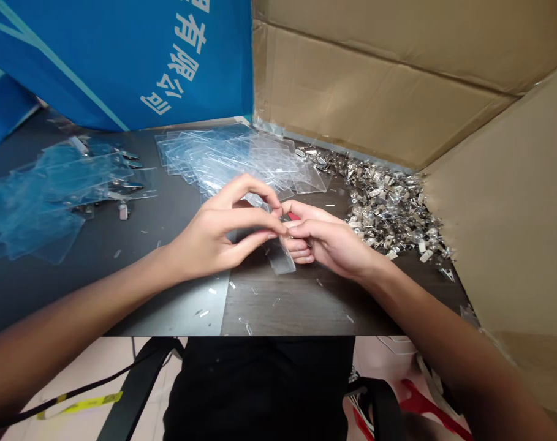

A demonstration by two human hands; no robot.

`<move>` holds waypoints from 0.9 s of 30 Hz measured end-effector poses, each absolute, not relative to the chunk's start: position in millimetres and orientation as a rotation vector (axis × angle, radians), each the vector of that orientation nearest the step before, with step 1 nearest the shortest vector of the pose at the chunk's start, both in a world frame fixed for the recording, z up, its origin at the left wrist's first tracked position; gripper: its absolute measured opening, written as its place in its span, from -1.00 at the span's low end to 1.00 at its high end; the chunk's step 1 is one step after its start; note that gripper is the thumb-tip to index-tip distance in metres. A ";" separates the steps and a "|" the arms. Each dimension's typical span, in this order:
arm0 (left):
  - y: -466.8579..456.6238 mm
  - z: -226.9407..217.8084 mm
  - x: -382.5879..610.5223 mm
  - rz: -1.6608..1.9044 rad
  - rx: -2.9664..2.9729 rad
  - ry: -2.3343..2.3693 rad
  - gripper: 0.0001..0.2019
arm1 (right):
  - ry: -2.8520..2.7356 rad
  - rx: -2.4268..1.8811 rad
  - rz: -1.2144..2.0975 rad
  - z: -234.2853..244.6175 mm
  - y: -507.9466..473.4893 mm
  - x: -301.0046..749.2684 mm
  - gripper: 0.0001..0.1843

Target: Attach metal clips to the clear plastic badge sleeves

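Note:
My left hand point(234, 226) pinches a clear plastic badge holder point(282, 262) that hangs edge-down between my hands, over the middle of the table. Close against it is my right hand point(326, 236), its thumb and fingers closed at the holder's upper edge. What the right fingertips grip is hidden. A small red patch shows between the two hands. Beyond the hands lies a heap of clear badge holders point(223, 153). To the right spreads a pile of metal badge clips point(388, 205).
On the left lie badge holders with clips attached point(57, 190). Small clear plastic scraps point(249, 329) dot the dark table point(296, 312). A blue printed panel point(122, 55) and cardboard walls point(342, 79) bound the back and right.

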State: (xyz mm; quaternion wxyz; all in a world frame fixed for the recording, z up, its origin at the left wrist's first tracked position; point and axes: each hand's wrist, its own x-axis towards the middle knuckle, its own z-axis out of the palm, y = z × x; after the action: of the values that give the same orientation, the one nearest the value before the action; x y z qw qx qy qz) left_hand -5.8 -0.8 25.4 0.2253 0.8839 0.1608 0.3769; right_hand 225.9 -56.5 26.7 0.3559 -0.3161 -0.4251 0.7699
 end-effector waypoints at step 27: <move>11.6 18.0 -8.3 0.819 2.001 0.533 -0.89 | -1.441 -0.809 1.690 0.7 -64.4 213.2 -0.63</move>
State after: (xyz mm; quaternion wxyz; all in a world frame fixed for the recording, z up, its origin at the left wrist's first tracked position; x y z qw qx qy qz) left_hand -8.3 11.6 18.0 0.4416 0.8063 0.2146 0.3298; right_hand 213.2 -64.4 0.7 0.3792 -0.3165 -0.5640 0.6617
